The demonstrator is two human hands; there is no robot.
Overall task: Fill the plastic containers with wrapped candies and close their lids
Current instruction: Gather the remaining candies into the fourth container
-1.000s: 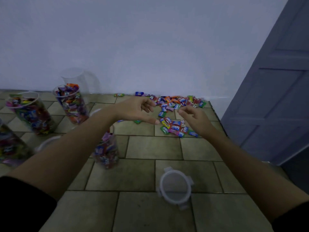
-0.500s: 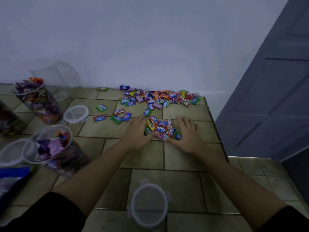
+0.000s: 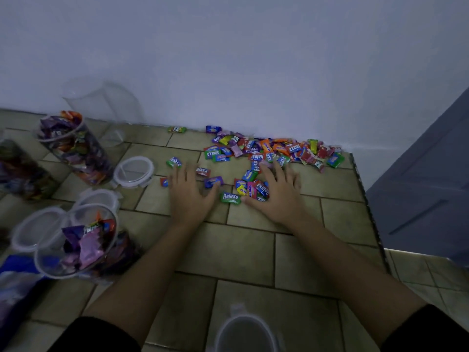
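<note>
head view, looking down on a tiled floor [image 3: 243,250]. both palms lie flat on the tiles with fingers spread and released, grasping nothing. the left hand [image 3: 189,196] has its fingertips among a few loose sweets; a purple one [image 3: 213,181] lies just beside its thumb. the right hand [image 3: 276,194] rests against a small cluster of wrapped candies [image 3: 250,188], its thumb touching a green "relaxa" piece [image 3: 230,198] that lies between the two hands. beyond the fingers, a larger heap of candies [image 3: 274,151] runs along the base of the pale wall [image 3: 228,59]. to the left stand open plastic containers: a near one [image 3: 83,240] partly filled, a farther one [image 3: 73,146] filled to its rim, a third [image 3: 20,168] cut by the frame edge, and an empty clear one [image 3: 101,102] by the wall. loose lids [image 3: 133,171] lie on the tiles near the containers; another lid [image 3: 245,331] sits between the forearms at the bottom edge. a grey door [image 3: 431,179] stands at right.
</note>
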